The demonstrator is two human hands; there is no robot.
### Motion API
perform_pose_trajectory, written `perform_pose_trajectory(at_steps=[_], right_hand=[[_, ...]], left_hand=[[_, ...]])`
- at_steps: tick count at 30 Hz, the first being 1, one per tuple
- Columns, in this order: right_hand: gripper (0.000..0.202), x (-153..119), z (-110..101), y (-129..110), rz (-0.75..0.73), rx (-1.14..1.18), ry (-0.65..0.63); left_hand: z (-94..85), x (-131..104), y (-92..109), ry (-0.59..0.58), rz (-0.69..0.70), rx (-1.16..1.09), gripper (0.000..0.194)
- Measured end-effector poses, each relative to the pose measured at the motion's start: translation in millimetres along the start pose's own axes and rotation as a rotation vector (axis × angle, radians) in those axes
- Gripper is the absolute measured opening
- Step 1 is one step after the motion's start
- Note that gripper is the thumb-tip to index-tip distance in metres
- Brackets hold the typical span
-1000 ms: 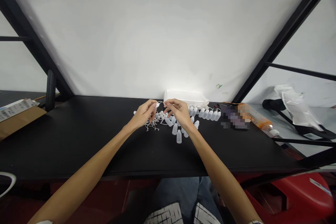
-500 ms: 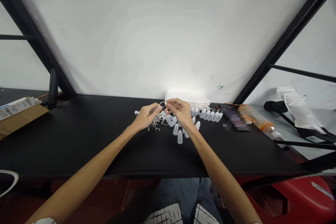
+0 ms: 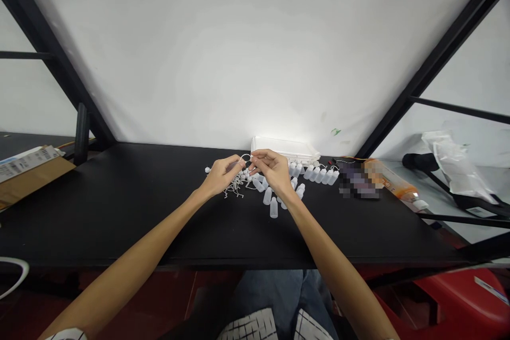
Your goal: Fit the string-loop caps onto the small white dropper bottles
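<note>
White cord arched btwn L hand and R hand, fingertips pinched on ends. Row btls look capped, done; front btls look uncapped, loose caps left.

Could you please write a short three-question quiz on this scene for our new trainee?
1. Multiple choice: What runs between the fingertips of the left hand and the right hand?
a) a wooden ruler
b) a thin white cord
c) a strip of red tape

2. True or false: The brown box lies to the left of both hands.

3. Fill in the word: The big bottle at the right is lying on its ____.

Key: 1. b; 2. true; 3. side
</note>
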State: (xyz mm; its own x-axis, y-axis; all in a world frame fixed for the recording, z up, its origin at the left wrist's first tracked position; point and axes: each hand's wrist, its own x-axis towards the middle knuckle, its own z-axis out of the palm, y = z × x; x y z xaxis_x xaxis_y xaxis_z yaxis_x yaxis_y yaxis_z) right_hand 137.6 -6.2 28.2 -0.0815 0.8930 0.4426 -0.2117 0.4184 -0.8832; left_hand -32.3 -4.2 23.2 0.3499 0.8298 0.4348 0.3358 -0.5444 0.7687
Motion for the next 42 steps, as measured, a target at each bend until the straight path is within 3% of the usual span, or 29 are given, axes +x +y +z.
perform_pose_trajectory(at_steps=[19, 26, 31, 42], right_hand=[[0.02, -2, 1, 5, -0.05, -0.193, 0.025], [0.013, -5, 4, 11, -0.082, -0.29, 0.058], [0.019, -5, 3, 12, -0.055, -0.318, 0.022], [0.025, -1, 0, 5, 0.01, -0.159, 0.022]], left_hand=[[-1.4, 2, -4, 0.011, 0.109, 0.226, 0.037], [3.6, 1, -2, 0.021, 0.09, 0.241, 0.039], [7.8, 1, -5, 0.008, 0.085, 0.236, 0.039], [1.8, 1, 0, 0.05, 0.038, 0.138, 0.039]])
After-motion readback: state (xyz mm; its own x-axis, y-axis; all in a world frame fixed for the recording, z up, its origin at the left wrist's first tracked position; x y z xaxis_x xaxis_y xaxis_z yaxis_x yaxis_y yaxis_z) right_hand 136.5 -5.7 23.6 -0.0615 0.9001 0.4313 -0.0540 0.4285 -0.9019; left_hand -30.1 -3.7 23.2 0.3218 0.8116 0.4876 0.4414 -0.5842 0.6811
